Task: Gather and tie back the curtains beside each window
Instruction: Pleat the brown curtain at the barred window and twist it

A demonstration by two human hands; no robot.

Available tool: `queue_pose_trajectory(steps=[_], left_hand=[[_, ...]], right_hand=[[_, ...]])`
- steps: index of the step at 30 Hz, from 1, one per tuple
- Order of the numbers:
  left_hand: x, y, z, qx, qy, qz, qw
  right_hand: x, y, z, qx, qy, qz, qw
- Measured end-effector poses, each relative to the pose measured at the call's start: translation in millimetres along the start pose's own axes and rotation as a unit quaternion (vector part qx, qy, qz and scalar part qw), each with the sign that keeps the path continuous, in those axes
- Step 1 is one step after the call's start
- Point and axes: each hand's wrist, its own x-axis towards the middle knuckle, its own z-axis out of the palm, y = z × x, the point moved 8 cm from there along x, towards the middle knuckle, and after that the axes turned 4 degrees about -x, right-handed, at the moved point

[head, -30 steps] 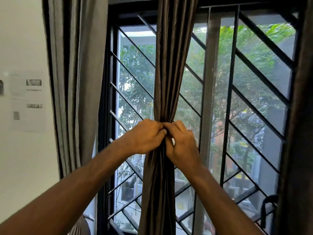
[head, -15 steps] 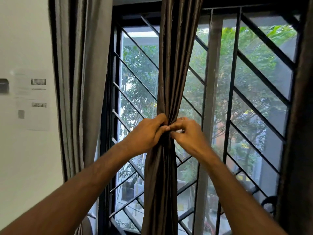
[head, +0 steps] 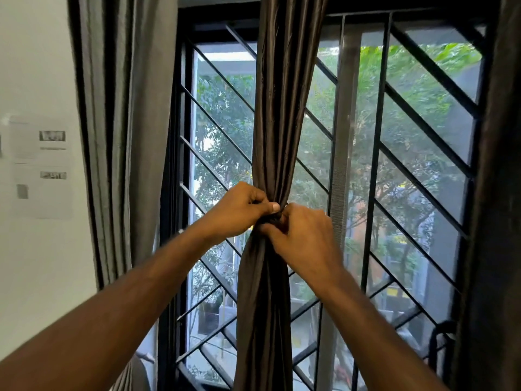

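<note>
A dark brown curtain point(head: 282, 108) hangs down the middle of the window, gathered into a narrow bundle at mid height. My left hand point(head: 239, 210) grips the bundle from the left, thumb pressed on the pinched waist. My right hand point(head: 304, 235) grips the same spot from the right, fingers curled into the fabric. A dark band of cloth shows between the two hands; whether it is a tie or a curtain fold I cannot tell. Below the hands the curtain spreads out again.
A grey curtain point(head: 124, 136) hangs loose along the left side of the window. Another dark curtain point(head: 496, 193) covers the right edge. Black diagonal window bars point(head: 423, 131) stand behind the glass area. Papers point(head: 42, 165) are stuck on the white wall at left.
Both hands stayed on the gathered waist of the brown curtain. My right hand shifted from a fingertip pinch to a lower grip. The view drifted slightly.
</note>
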Motion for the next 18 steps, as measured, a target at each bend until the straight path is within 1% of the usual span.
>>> queue_pose_trajectory(steps=[3, 6, 7, 8, 9, 12, 14, 16, 18], left_hand=[[-4.3, -1.6, 4.3, -0.114, -0.006, -0.011, 0.993], [-12.3, -13.3, 9.7, -0.222, -0.052, -0.022, 0.973], [-14.7, -18.6, 13.2, -0.248, -0.069, -0.021, 0.966], [-16.7, -21.8, 15.8, -0.267, -0.071, -0.015, 0.961], [-16.7, -24.6, 16.2, -0.284, -0.05, -0.007, 0.957], [-12.2, -24.0, 6.5, -0.295, 0.08, 0.015, 0.952], [-9.6, -13.4, -0.4, -0.252, 0.142, 0.047, 0.956], [-1.5, -3.4, -8.6, -0.196, 0.184, 0.071, 0.961], [12.3, 2.5, -24.0, -0.158, 0.25, 0.071, 0.953]], right_hand=[[-0.8, 0.3, 1.1, -0.02, -0.006, -0.021, 1.0], [-0.7, 3.2, 2.4, -0.023, -0.032, -0.038, 0.999], [-0.1, 5.1, 2.3, -0.024, -0.036, -0.042, 0.998], [0.0, 6.4, 2.0, -0.022, -0.041, -0.045, 0.998], [0.2, 6.8, 2.7, -0.013, -0.044, -0.053, 0.998], [0.3, 1.5, 4.6, 0.024, -0.039, -0.089, 0.995], [5.2, 0.9, 5.1, 0.049, -0.016, -0.105, 0.993], [13.9, 4.6, 2.4, 0.087, 0.013, -0.106, 0.991], [20.2, 5.7, -0.8, 0.112, 0.043, -0.106, 0.987]])
